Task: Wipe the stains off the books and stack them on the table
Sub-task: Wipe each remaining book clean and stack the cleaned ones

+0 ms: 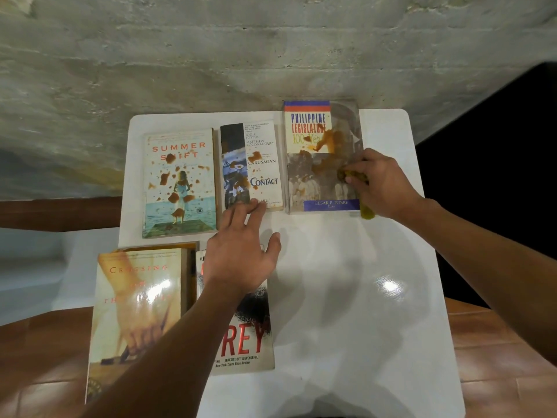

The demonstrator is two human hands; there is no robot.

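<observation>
Five books lie flat on a white table (346,297). In the far row, "Summer Shift" (179,182), "Contact" (251,167) and "Philippine Legislature" (319,155) all carry brown stains. My right hand (382,182) grips a yellow cloth (363,191) and presses it onto the right side of the Philippine Legislature cover. My left hand (244,245) hovers with fingers spread, its fingertips at the near edge of Contact. In the near row lie "Crossing" (135,309) and a book with red letters (247,336), partly hidden under my left arm.
A rough concrete wall (241,55) rises right behind the table's far edge. Brown tiled floor (497,357) shows on both sides. The right half of the tabletop shows bare, glossy surface with light glare.
</observation>
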